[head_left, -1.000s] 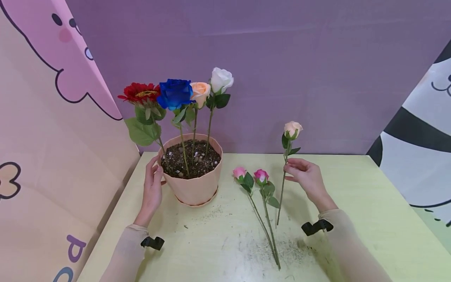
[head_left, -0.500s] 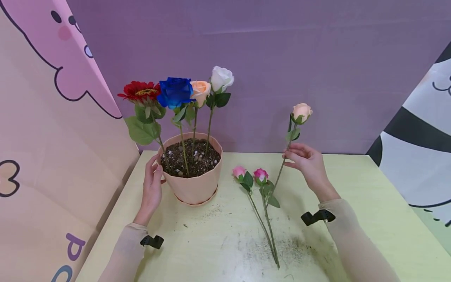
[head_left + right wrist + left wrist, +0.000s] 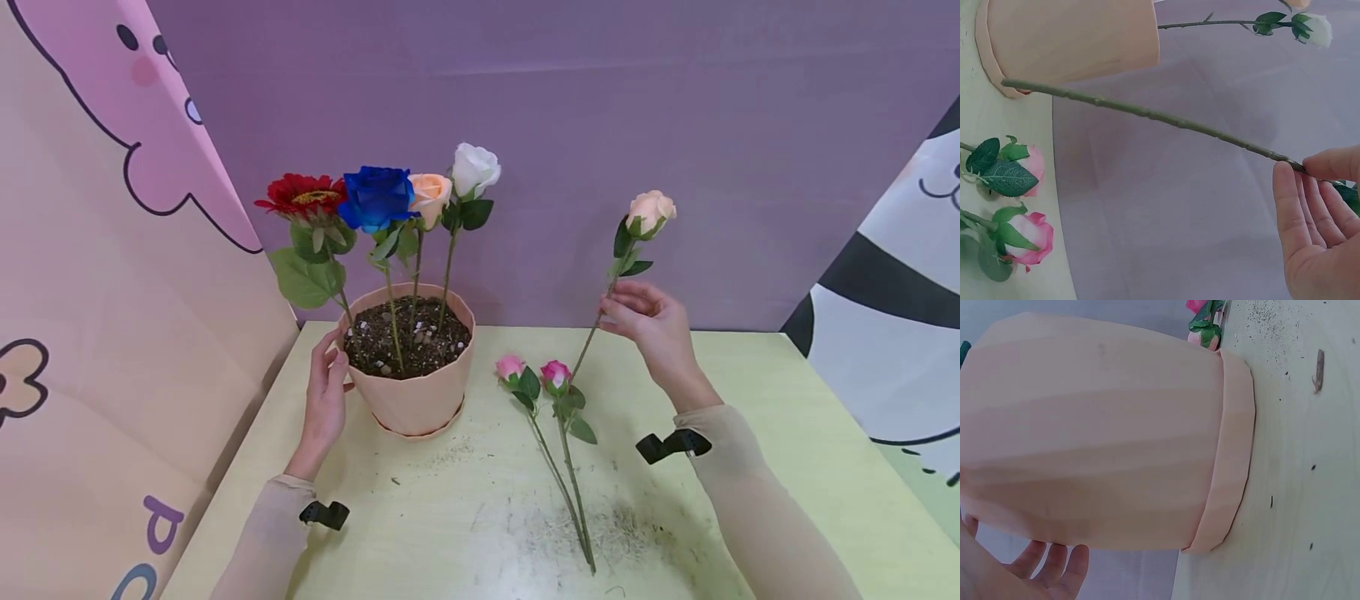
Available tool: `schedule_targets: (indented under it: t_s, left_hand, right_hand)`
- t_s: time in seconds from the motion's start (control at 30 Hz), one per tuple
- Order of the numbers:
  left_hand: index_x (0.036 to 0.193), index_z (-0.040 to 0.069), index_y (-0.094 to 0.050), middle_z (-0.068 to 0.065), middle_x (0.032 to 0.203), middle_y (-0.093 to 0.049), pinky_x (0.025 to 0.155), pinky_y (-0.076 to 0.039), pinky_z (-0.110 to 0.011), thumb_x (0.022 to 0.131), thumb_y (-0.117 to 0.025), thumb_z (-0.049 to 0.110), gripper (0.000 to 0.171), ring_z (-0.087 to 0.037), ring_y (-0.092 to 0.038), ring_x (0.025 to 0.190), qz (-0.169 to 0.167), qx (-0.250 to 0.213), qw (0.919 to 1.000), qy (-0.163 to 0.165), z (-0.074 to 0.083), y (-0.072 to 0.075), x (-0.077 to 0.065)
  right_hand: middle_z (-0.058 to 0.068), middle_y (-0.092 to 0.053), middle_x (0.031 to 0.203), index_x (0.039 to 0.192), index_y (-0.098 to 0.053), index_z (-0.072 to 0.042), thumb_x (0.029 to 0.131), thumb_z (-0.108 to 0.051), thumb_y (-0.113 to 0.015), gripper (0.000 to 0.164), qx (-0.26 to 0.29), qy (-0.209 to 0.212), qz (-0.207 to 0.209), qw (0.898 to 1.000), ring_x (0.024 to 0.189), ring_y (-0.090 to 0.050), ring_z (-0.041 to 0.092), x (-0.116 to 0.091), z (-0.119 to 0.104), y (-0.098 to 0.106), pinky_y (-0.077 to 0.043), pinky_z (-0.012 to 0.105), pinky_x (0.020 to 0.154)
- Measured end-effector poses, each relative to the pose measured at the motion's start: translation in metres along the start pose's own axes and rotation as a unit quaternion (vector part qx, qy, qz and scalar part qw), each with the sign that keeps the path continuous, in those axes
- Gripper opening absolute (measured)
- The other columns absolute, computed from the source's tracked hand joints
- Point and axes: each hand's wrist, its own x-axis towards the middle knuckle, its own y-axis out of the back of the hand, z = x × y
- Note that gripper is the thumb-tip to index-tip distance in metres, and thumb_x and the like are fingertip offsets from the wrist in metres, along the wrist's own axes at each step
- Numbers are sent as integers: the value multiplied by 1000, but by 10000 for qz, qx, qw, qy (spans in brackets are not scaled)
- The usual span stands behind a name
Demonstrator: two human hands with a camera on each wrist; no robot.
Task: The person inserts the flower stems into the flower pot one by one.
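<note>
My right hand point(image 3: 651, 329) pinches the stem of a pale peach rose point(image 3: 651, 214), raised above the table with its bloom tilted up and right. In the right wrist view, its bare green stem point(image 3: 1166, 117) slants from the thumb and fingertips toward the pot. My left hand point(image 3: 327, 400) rests against the left side of a pink flower pot point(image 3: 420, 404), its fingers lying along the wall. Dark soil point(image 3: 420, 346) fills the pot. In it stand a red flower point(image 3: 303, 196), a blue rose point(image 3: 377, 198), an orange-peach rose point(image 3: 431, 197) and a white rose point(image 3: 476, 169).
Two cut roses, one light pink point(image 3: 510, 367) and one magenta point(image 3: 556, 374), lie with crossed stems on the pale table point(image 3: 450, 517). Soil crumbs point(image 3: 622, 533) are scattered near the stem ends. A purple backdrop point(image 3: 570, 125) stands behind.
My right hand has lifted the peach rose higher and tilted it, so the bloom moves up and right while the stem's lower end swings left toward the pot. The left hand stays put.
</note>
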Motion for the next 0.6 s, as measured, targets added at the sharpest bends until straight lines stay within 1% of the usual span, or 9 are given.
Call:
schedule_targets:
  t_s: [0.13, 0.27, 0.47, 0.6]
  left_hand:
    - [168, 17, -25, -23, 165, -35, 111, -41, -72, 117, -32, 31, 53, -39, -41, 146, 9, -9, 10000, -19, -1, -1, -1]
    - [167, 17, -26, -23, 164, -36, 110, -42, -70, 118, -33, 31, 52, -39, -43, 145, 15, 12, 10000, -21, -1, -1, -1]
    - [167, 18, -26, -23, 163, -37, 109, -44, -68, 117, -33, 32, 52, -39, -45, 144, 41, 67, 10000, -4, 0, -1, 0]
    - [167, 17, -25, -24, 164, -36, 111, -42, -70, 118, -32, 31, 52, -40, -41, 150, 36, 61, 10000, 12, 0, -1, 0]
  right_hand:
    - [-5, -80, 98, 115, -67, -7, 97, -5, -76, 20, -79, 139, 88, 9998, 89, -78, 6, 2, -5, -4, -64, 24, 77]
    - [-4, -80, 98, 113, -68, -9, 97, -3, -76, 19, -108, 307, 95, 9994, 89, -78, 7, 5, -11, -10, -64, 25, 77]
    - [-3, -80, 97, 117, -67, -1, 95, 0, -77, 24, 107, 483, 77, 9987, 89, -78, 9, 11, -22, -22, -64, 27, 77]
    - [-1, -80, 97, 117, -67, 2, 93, 0, -78, 27, 233, 627, 65, 9977, 90, -78, 11, 13, -29, -31, -64, 28, 77]
